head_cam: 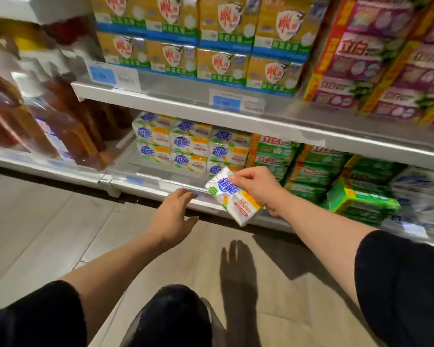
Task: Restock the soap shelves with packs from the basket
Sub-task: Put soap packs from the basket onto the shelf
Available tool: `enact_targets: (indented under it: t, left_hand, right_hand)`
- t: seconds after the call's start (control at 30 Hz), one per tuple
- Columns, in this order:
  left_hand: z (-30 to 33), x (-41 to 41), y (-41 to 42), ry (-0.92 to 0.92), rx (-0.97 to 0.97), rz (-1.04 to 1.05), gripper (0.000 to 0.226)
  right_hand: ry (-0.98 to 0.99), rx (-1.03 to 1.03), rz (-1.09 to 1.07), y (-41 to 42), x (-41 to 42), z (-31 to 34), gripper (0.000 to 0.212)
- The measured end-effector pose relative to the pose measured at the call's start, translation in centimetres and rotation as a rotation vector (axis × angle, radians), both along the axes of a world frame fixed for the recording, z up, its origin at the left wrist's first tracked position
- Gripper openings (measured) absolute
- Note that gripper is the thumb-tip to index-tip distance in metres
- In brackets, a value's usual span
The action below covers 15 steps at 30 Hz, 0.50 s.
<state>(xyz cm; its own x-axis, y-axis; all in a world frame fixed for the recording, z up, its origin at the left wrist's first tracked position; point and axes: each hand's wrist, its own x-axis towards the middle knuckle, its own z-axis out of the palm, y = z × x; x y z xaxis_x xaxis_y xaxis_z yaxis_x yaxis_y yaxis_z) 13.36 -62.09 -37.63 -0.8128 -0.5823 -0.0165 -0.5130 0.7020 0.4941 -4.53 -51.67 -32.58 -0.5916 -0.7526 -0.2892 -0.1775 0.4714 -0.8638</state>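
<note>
Right hand (257,187) pinches glossy rectangular soap pack (232,197) mid-frame; left hand (174,216) open, empty, just left of it.

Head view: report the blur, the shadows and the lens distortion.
Head view: the amber bottles at left are heavily smeared by blur; the white soap pack in the right hand reads fairly sharp; a hard hand shadow falls on the floor below the open left hand; the shelf edge slants, showing wide-angle distortion.
</note>
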Motion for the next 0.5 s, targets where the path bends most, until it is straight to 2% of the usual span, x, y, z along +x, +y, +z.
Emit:
enact_targets:
  t: [0.13,0.3,0.4,0.5]
  left_hand:
    - [-1.7,-2.2,-2.6,-0.068,-0.027,-0.001,0.074]
    - [-4.0,-4.1,-5.3,-0.293,-0.144,-0.076,0.079]
    - [-5.6,-3.7,-5.3,-0.353,-0.166,-0.070,0.081]
    - [-6.3,-3.5,-4.7,-0.323,-0.211,-0.053,0.083]
  right_hand:
    - [0.102,0.046,0.058,-3.5,-1.7,-0.8,0.022]
    - [0.194,0.248,0.147,-6.4,-3.9,-2.4,0.043]
    - [0.228,0.389,0.145,-7.3,-5.1,-2.9,0.058]
    - [0.291,0.389,0.216,-8.1,-5.2,-3.0,0.046]
